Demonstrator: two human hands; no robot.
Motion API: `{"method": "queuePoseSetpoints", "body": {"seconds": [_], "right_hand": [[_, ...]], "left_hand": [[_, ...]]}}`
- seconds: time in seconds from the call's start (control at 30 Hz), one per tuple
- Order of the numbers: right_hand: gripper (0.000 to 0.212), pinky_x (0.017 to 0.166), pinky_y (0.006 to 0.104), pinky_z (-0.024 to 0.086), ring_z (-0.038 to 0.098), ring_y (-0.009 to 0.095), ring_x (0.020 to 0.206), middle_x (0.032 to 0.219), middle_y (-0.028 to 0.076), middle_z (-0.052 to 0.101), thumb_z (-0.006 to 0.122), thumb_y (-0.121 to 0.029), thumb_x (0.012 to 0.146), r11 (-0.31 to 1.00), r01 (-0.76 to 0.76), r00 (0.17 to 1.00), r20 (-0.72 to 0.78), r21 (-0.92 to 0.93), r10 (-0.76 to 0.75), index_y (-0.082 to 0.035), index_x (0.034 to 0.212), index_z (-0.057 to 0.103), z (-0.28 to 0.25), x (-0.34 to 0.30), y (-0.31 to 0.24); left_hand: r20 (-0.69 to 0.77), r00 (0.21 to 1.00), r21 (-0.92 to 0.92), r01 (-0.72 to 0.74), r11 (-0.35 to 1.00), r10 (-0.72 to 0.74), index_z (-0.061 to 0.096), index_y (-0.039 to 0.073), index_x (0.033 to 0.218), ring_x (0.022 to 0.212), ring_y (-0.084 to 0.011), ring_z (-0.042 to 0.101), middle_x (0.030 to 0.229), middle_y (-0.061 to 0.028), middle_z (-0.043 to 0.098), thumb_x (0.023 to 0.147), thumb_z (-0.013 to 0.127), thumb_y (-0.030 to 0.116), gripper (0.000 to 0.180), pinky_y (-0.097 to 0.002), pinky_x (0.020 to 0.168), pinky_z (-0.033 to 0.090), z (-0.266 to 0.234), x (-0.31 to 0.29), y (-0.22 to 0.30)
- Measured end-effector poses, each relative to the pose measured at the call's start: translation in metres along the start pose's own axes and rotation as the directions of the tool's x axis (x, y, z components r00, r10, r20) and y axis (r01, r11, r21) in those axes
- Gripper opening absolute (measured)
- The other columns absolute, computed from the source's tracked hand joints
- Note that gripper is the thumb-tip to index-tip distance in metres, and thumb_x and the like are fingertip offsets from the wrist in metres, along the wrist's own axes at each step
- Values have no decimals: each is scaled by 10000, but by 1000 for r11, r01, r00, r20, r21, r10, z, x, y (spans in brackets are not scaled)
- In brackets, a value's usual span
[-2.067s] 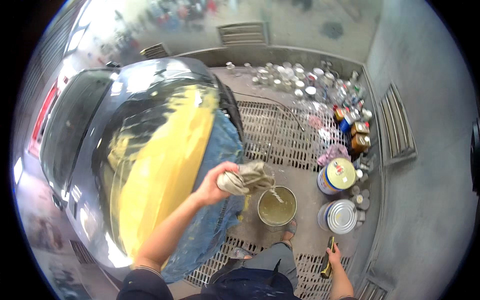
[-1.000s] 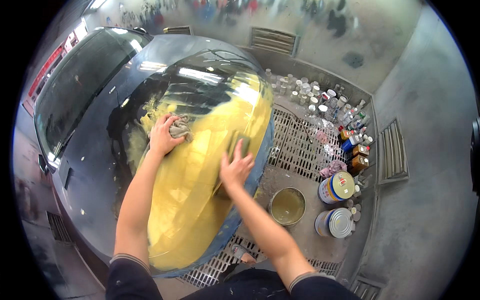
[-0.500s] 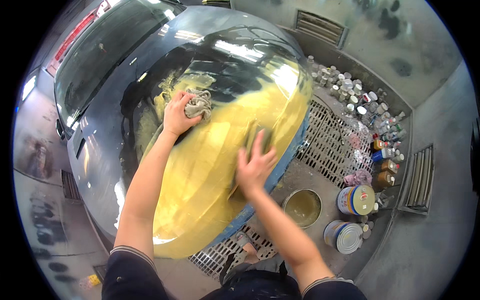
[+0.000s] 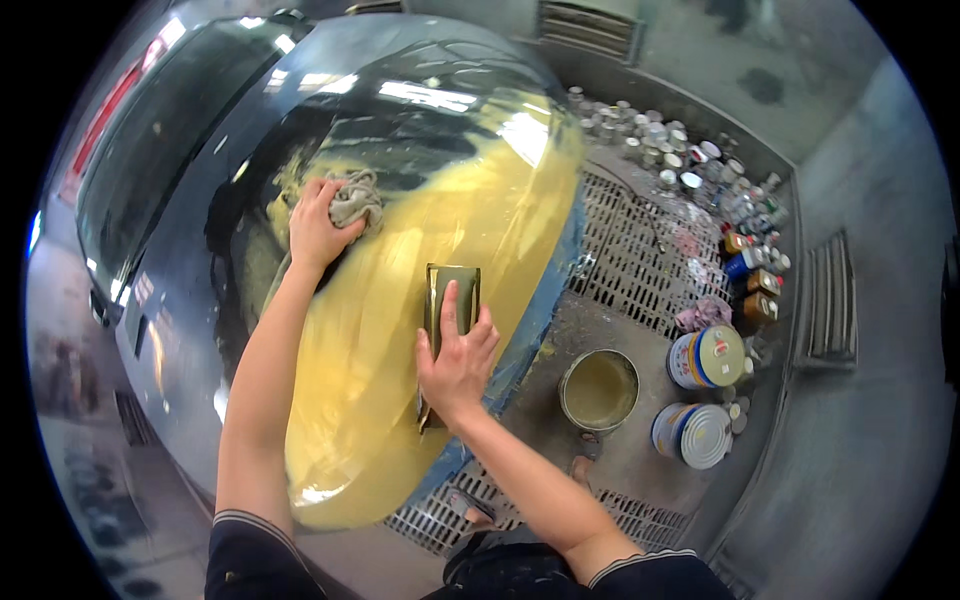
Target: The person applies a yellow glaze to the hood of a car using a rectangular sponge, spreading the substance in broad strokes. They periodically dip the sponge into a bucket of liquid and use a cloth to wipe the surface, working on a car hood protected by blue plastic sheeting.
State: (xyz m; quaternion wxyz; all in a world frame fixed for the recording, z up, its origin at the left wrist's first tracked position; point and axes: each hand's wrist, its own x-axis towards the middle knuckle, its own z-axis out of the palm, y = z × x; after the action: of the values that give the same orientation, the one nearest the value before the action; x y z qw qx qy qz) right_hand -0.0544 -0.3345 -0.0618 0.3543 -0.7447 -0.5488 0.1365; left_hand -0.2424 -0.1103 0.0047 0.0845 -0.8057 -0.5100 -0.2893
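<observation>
A dark car's hood (image 4: 390, 250) fills the middle, its near and right part coated in wet yellow filler that shines. My left hand (image 4: 322, 222) grips a crumpled grey rag (image 4: 354, 198), resting at the border between the yellow area and the dark paint. Lower and to the right, my right hand (image 4: 458, 362) is closed over a long dark sanding block (image 4: 462, 292), its index finger stretched along the top. The block lies on the yellow surface, and its underside is hidden.
Blue masking (image 4: 530, 345) runs along the hood's edge. On the floor stand a bucket of murky liquid (image 4: 600, 390), two paint cans (image 4: 706, 357), and many small bottles and cups (image 4: 690, 160) by the wall. Floor grating (image 4: 625, 240) lies beside the car.
My right hand and the sanding block have moved left, and the block now shows sharply instead of blurred. My left hand keeps its place on the hood with the rag; the whole view has shifted.
</observation>
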Motion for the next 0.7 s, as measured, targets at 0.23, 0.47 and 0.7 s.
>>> {"method": "queuePoseSetpoints", "body": {"seconds": [0.23,0.47,0.7], "right_hand": [[721,1058,572,447,457,450,1324,1471,302,423,547,-505,1023,872,-479,864,-120,99,488,-279,1667,316,-26,155,79],[719,1159,595,352,391,531,1353,1505,363,344,540,-486,1040,988,-157,984,-83,-14,155,-266,1681,301,26,-68,-53],[695,1067,560,458,471,445,1271,1431,309,404,511,-486,1051,919,-394,909,-136,27,394,-286,1680,294,2,51,21]], "left_hand": [[-21,999,-22,-24,999,24,704,134,1213,1093,-323,665,1191,-66,640,734,844,381,558,-467,897,542,4,16,18],[1,999,15,-36,999,36,705,103,1206,1100,-314,666,1195,-69,641,764,821,399,545,-466,897,546,-8,-3,-5],[-50,996,-38,-70,997,68,701,136,1220,1090,-348,673,1214,-101,651,789,808,413,524,-474,899,554,-3,5,8]]}}
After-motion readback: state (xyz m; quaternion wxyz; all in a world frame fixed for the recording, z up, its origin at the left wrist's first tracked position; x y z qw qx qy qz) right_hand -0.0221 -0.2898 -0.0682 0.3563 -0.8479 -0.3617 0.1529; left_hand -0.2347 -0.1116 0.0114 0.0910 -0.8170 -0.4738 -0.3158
